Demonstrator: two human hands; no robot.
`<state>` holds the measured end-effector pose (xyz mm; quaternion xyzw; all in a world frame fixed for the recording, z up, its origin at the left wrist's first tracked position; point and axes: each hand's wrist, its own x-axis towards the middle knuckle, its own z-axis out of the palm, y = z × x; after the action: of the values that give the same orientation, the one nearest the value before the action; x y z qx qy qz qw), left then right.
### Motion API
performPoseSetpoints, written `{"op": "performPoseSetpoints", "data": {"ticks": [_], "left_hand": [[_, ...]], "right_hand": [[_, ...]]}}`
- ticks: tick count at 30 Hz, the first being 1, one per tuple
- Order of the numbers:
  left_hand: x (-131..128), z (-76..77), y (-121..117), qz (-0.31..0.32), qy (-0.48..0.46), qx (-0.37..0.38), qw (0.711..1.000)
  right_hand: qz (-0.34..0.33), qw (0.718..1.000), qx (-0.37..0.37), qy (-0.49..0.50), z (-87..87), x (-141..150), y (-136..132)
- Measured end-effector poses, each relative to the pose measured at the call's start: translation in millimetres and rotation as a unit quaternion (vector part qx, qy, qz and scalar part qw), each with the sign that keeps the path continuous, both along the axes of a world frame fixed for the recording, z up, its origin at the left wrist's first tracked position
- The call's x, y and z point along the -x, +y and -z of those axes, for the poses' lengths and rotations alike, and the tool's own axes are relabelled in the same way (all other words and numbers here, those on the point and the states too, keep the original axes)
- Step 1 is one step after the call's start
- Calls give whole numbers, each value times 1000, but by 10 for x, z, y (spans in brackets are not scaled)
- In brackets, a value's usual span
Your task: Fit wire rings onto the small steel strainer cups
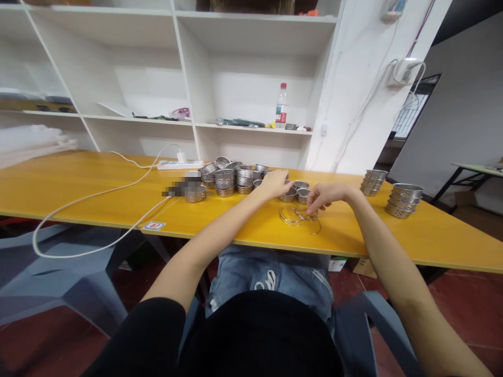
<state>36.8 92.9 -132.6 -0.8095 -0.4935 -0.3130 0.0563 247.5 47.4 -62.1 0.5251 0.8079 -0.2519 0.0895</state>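
A heap of small perforated metal cups (230,180) lies on the yellow table (78,183). My left hand (275,183) reaches into the right side of that heap, fingers curled over a cup (288,196); the grip itself is hidden. My right hand (324,196) hovers just right of it, fingertips pinched down onto thin clear rings (301,217) lying on the table in front of the cups.
Two stacks of metal cups (373,181) (404,200) stand at the right. A white power strip (178,164) and its cable (90,201) run across the left. White shelves (251,125) with a bottle (281,107) are behind. Grey plastic chairs (47,277) sit below.
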Motion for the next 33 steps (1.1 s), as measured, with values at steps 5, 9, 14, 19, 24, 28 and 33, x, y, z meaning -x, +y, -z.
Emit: {"op": "performPoseSetpoints", "data": {"ticks": [5, 9, 14, 19, 24, 28, 33], "left_hand": [[-7, -10, -19, -3, 7, 8, 1000], [-1, -20, -25, -6, 11, 15, 1000], [19, -28, -16, 3, 21, 32, 999], [30, 31, 40, 37, 34, 33, 998], [28, 60, 56, 56, 46, 36, 997], [25, 59, 65, 53, 45, 38, 997], [26, 60, 77, 52, 54, 40, 996]], "right_hand": [[14, 998, 31, -43, 54, 24, 0], [30, 998, 31, -50, 49, -15, 14], [87, 990, 26, -107, 30, -79, 35], [87, 986, 70, -125, 71, -25, 23], [110, 986, 56, -113, 66, 37, -32], [103, 984, 50, -136, 77, 65, -20], [89, 986, 40, -134, 132, 96, 42]]}}
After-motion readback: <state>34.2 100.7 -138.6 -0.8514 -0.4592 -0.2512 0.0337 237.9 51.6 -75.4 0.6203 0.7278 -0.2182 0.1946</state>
